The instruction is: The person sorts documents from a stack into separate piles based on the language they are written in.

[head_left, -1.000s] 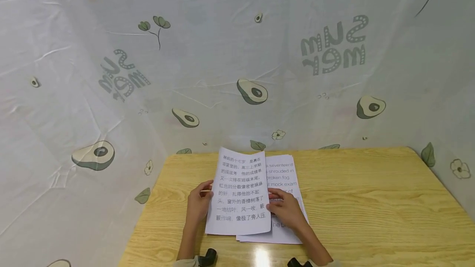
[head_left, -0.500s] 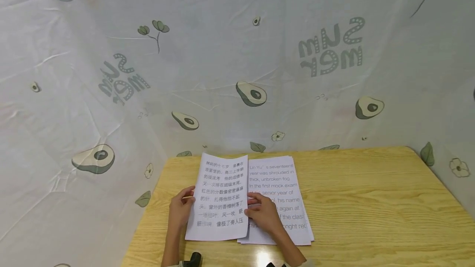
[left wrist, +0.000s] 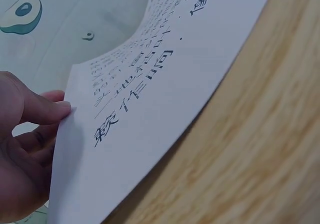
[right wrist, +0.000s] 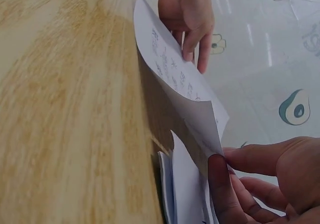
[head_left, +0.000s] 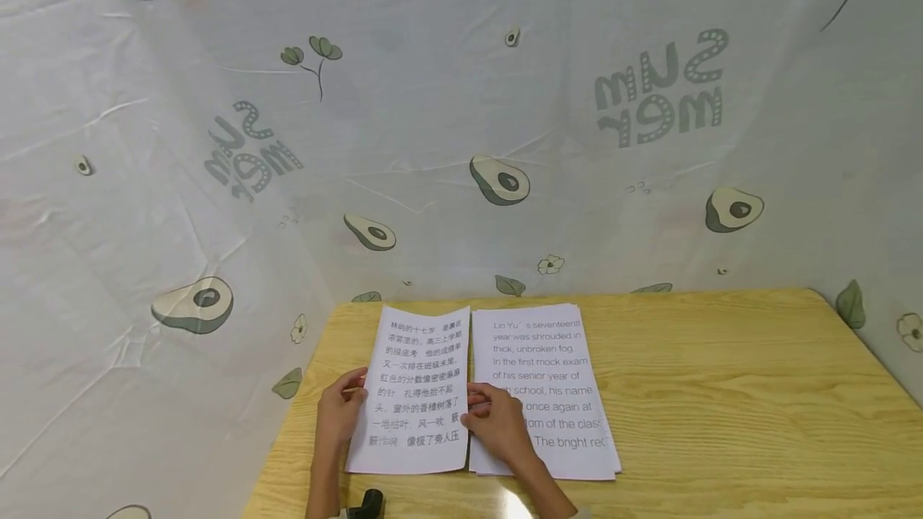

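At the far left, a pale cloth point(head_left: 238, 247) printed with avocados, leaves and reversed "summer" lettering hangs behind the surface. The left hand point(head_left: 339, 415) is at the left edge of a white sheet point(head_left: 414, 391) printed with Chinese text; its fingers are clamped on that edge, thumb on the printed face. A black fitting point(head_left: 368, 504) shows at the left wrist. The sheet is at the left part of the wooden surface point(head_left: 728, 399), text facing up; the right-wrist view shows it bowed and partly raised. The right hand point(head_left: 497, 427) has its fingers clamped on the sheet's right edge, thumb on the near side, index finger behind. Just right of the sheet, a stack of pages point(head_left: 537, 343) with English text lies on the surface, its edges uneven, partly covered by the right hand.
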A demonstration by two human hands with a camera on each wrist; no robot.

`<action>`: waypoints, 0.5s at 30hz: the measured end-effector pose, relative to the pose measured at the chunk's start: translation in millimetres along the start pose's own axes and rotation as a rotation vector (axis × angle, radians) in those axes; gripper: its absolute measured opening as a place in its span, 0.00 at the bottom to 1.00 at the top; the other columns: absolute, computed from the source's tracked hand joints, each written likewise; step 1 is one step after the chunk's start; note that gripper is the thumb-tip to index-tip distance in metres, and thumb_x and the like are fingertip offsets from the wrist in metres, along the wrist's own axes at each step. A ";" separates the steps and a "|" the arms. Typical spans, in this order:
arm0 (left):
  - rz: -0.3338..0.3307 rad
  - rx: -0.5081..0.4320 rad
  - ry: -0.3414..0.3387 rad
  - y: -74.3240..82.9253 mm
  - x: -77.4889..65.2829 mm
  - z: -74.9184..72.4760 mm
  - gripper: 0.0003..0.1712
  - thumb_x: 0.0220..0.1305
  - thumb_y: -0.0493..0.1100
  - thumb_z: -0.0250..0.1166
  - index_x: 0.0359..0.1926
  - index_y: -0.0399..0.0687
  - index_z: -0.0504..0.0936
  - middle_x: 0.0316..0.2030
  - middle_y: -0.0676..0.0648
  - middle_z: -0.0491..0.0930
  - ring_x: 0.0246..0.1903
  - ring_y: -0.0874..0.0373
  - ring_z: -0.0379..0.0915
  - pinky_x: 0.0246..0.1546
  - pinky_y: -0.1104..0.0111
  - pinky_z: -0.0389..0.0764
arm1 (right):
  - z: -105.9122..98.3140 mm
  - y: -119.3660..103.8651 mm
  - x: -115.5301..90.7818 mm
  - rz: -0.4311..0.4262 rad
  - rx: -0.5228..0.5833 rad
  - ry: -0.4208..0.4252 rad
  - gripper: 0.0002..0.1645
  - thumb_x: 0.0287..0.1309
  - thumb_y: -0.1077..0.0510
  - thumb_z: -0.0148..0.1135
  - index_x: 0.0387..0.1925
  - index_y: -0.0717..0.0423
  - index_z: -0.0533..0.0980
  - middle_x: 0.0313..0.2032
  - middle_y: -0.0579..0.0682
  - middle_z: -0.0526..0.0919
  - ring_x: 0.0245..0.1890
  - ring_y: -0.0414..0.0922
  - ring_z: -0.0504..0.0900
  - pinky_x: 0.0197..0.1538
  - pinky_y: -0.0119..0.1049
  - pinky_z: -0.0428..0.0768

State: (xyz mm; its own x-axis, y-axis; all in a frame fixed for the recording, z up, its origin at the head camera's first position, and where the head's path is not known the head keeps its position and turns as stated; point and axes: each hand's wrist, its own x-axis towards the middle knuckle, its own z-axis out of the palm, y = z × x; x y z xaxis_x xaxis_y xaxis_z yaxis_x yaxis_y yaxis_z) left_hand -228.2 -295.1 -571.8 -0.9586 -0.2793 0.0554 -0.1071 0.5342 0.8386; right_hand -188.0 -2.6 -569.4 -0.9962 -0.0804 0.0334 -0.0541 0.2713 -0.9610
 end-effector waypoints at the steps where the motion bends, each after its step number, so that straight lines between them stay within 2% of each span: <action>1: -0.005 0.003 0.004 -0.5 -0.4 -0.7 0.22 0.72 0.27 0.63 0.64 0.38 0.84 0.52 0.34 0.85 0.48 0.44 0.84 0.41 0.71 0.80 | 1.1 0.3 -0.3 -0.009 -0.004 -0.001 0.32 0.52 0.68 0.78 0.60 0.69 0.81 0.44 0.57 0.91 0.37 0.45 0.92 0.40 0.31 0.87; 7: -0.018 0.010 0.008 -4.5 -1.0 -1.5 0.22 0.73 0.27 0.63 0.65 0.38 0.84 0.53 0.33 0.85 0.48 0.44 0.84 0.43 0.67 0.82 | 5.5 1.8 -2.0 -0.006 -0.030 -0.010 0.33 0.51 0.69 0.78 0.61 0.71 0.80 0.43 0.57 0.90 0.37 0.44 0.91 0.39 0.29 0.87; 15: -0.011 0.013 -0.002 -4.2 -1.3 -3.0 0.21 0.73 0.29 0.63 0.65 0.37 0.84 0.53 0.33 0.85 0.48 0.43 0.84 0.46 0.62 0.84 | 7.8 3.9 -3.4 -0.031 -0.078 0.035 0.30 0.50 0.67 0.79 0.58 0.69 0.83 0.43 0.57 0.89 0.36 0.42 0.88 0.39 0.28 0.84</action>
State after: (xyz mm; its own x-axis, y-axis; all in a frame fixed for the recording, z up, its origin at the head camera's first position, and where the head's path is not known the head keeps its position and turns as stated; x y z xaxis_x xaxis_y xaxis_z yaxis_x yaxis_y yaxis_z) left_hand -225.7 -299.4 -573.8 -0.9577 -0.2842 0.0451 -0.1213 0.5409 0.8323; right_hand -184.3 -8.8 -575.5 -0.9957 -0.0569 0.0736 -0.0887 0.3429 -0.9352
